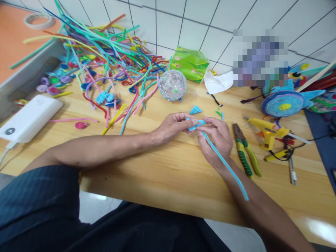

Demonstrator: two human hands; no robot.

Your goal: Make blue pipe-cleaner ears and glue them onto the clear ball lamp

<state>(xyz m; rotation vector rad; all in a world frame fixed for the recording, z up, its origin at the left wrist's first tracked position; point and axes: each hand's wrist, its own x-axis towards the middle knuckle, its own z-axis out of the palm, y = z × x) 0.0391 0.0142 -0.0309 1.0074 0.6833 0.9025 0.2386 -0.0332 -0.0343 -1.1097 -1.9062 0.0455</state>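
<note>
L hand (173,127) pinches folded end of blue pipe cleaner (225,161), fingertips nearly tog.; R hand (217,139), fingers curled close, grips it just beside, tail below them. Prob. best: keep folds tight & even.

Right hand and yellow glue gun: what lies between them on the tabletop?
In the head view, a pair of pliers with green-and-yellow handles lies between the right hand and the glue gun.
</note>
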